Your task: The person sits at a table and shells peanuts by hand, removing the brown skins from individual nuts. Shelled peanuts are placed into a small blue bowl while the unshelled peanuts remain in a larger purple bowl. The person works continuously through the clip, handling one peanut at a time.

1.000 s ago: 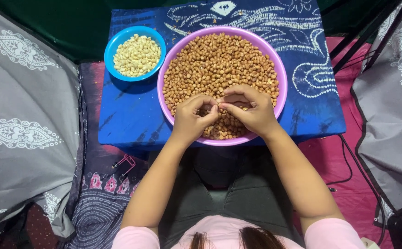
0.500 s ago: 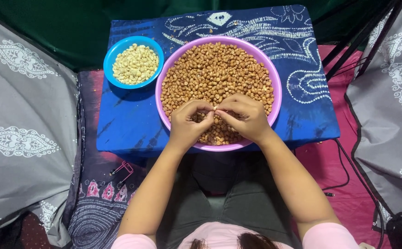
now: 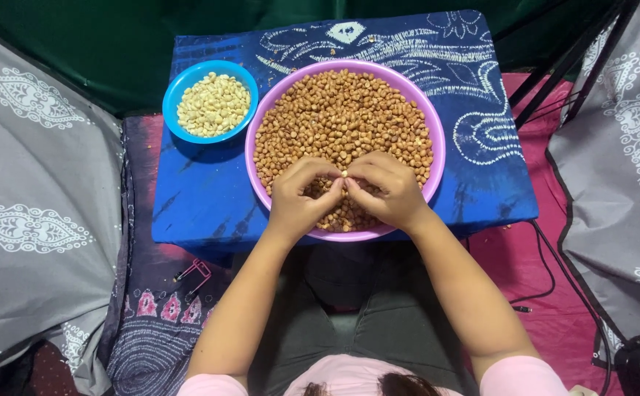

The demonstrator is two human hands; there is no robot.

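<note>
the person wears a pale pink top with short sleeves; the left sleeve point(image 3: 206, 385) and the right sleeve point(image 3: 521, 378) end above the elbows, and both forearms are bare. the trousers point(image 3: 378, 323) are dark grey-green, plain, with no visible pattern. dark hair point(image 3: 386, 384) shows at the bottom edge of the view, parted in the middle. the left hand point(image 3: 298, 202) and the right hand point(image 3: 389, 192) are bare: no gloves, and no rings, watch or bracelets can be made out. fingernail detail is too small to tell.
</note>
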